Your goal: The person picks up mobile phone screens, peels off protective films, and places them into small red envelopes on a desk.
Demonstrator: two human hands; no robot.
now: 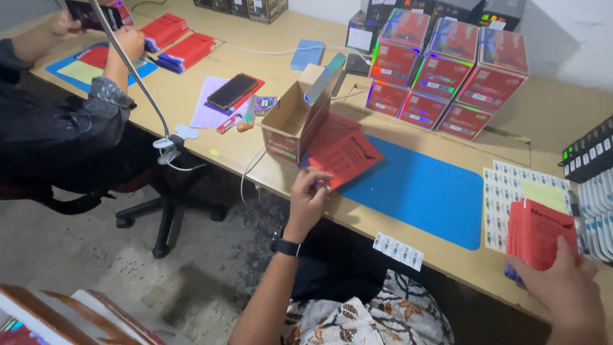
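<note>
**benchmate:** Scanning from the left edge, who's that at the far end?

**me:** Co-worker in a dark sleeve point(60, 124), both of their hands up on a dark phone-sized thing point(89, 14). Stacks of flat red packs point(175, 39) lie just past them, probably parked there so they're within easy grab. Not my hands, ignore those.

**benchmate:** And the stuff in the middle?

**me:** Black phone point(232, 91) lying on some paper, then a small open cardboard box point(295, 121) sitting near the front edge of the bench point(255, 163). My guess is it's turned open-side-up so packs can drop straight in. Right beside it there's a loose fan of red packets point(343, 153) overlapping the corner of the blue mat point(421, 191).

**benchmate:** What's your left hand doing?

**me:** Left hand point(308, 195) is pinched onto the lower corner of that red packet fan, fingers curled around the edge, watch on the wrist. Holding it by the corner keeps the printed face up, I think.

**benchmate:** And the right side?

**me:** Red display boxes point(447, 73) are stacked at the back, out of the working zone. A barcode label strip point(398, 250) hangs at the front edge. Label sheets point(511, 198) lie flat farther right. My right hand point(565, 287) is clamped around a thick stack of red sleeves point(538, 233), held upright just off the bench edge over those sheets.
</note>
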